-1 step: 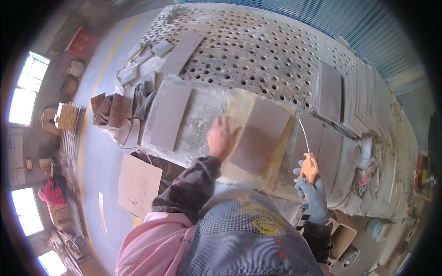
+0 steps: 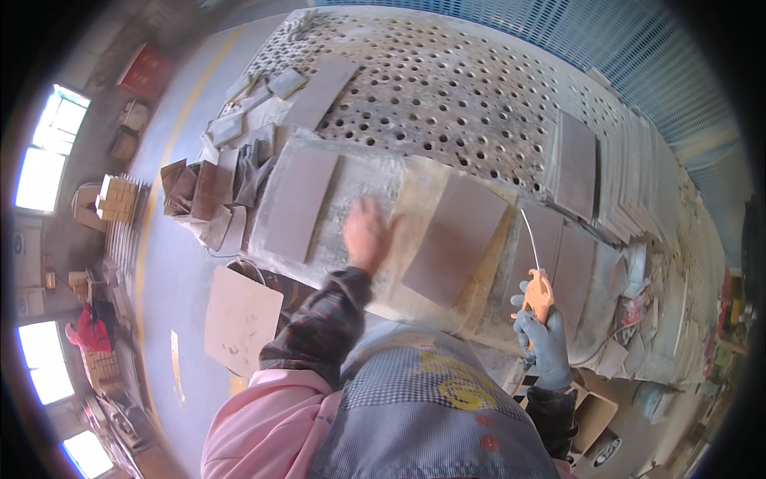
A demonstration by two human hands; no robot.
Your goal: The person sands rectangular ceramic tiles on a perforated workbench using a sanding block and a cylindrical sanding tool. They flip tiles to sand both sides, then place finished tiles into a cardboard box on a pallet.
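Note:
My left hand (image 2: 369,235), bare and a little blurred, is over the dusty pale work surface (image 2: 363,188). Its thumb stands apart from the fingers and I see nothing held. To its left lies a flat grey-brown panel (image 2: 302,206); to its right, a wider panel (image 2: 456,239) rests at a slant on a yellowish sheet (image 2: 415,188). In a grey glove, my right hand (image 2: 549,343) is closed around an orange air blow gun (image 2: 538,295). The gun's thin metal nozzle points away from me, over another panel (image 2: 533,239).
Behind is a table with a perforated top (image 2: 447,96), bearing a panel (image 2: 323,94) and a row of upright panels (image 2: 630,176) at the right. Broken offcuts (image 2: 203,191) pile up at the left. A pale board (image 2: 243,319) leans below the near edge.
My left hand has shifted slightly to the left, away from the slanted panel. My right hand keeps its grip on the blow gun.

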